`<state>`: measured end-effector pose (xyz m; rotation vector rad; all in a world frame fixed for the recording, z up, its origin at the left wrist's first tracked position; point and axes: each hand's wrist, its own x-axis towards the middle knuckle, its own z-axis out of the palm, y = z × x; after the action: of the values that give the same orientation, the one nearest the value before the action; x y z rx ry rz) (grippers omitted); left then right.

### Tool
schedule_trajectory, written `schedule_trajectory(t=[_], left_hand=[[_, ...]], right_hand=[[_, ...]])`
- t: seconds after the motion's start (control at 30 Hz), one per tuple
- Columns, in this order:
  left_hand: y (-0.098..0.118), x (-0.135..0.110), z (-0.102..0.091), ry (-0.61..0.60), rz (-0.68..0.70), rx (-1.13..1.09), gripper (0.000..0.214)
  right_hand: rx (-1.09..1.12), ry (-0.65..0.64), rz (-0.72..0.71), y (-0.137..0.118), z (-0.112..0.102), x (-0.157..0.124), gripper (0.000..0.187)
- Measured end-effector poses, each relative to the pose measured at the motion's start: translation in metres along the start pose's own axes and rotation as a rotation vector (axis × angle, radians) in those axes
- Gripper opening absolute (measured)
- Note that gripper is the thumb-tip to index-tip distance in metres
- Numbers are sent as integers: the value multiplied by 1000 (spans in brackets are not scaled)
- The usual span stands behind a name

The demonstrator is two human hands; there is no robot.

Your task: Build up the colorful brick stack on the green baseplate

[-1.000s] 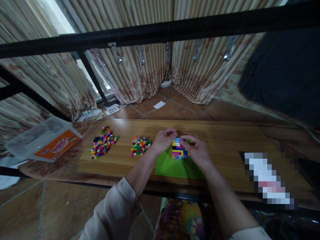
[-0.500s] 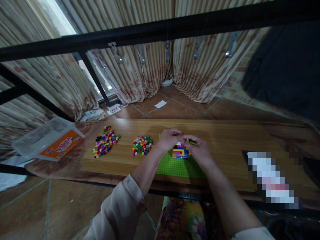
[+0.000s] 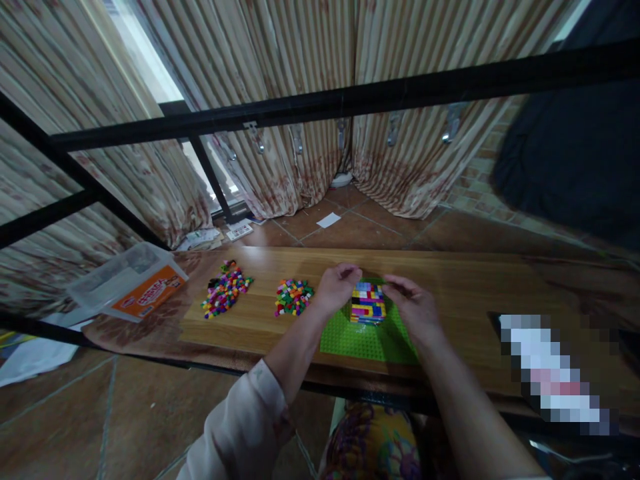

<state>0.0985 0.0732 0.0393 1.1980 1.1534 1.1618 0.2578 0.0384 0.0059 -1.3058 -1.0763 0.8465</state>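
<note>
A small block-like build of multicoloured toy bricks (image 3: 369,308) stands on the green studded baseplate (image 3: 367,347). My left hand (image 3: 339,288) is at the build's upper left corner, fingertips and thumb closed together; whatever they may hold is too small to make out. On the other side, my right hand (image 3: 414,308) hovers just off the build's right edge, its fingers stretched out and apart from the thumb, with nothing visible in them. The top of the build shows between the two hands, in rows of blue, white, yellow, red and pink.
Left of the baseplate lie a pile of small loose bricks (image 3: 294,297) and a bigger, looser pile (image 3: 226,291). A clear plastic box (image 3: 131,280) with an orange label sits past the wooden board (image 3: 465,287). A blurred-out device (image 3: 553,373) lies at the right. A black rail (image 3: 310,110) crosses behind.
My hands have drawn apart from above the build, the right one moving rightward and loosening its fingers. More of the build's top now shows. The whole view has tilted slightly upward.
</note>
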Motion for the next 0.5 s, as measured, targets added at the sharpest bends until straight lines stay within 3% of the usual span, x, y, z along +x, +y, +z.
schedule_trajectory(t=[0.13, 0.23, 0.33, 0.5], left_hand=[[1, -25, -41, 133, 11, -54, 16], [-15, -55, -82, 301, 11, -60, 17], [-35, -82, -114, 414, -1, 78, 14], [-53, -97, -126, 460, 16, 315, 17]], right_hand=[[23, 91, 32, -2, -7, 0, 30], [-2, 104, 64, -3, -9, 0, 28], [-42, 102, 61, -4, -8, -2, 27], [-90, 113, 39, -1, -5, -5, 26]])
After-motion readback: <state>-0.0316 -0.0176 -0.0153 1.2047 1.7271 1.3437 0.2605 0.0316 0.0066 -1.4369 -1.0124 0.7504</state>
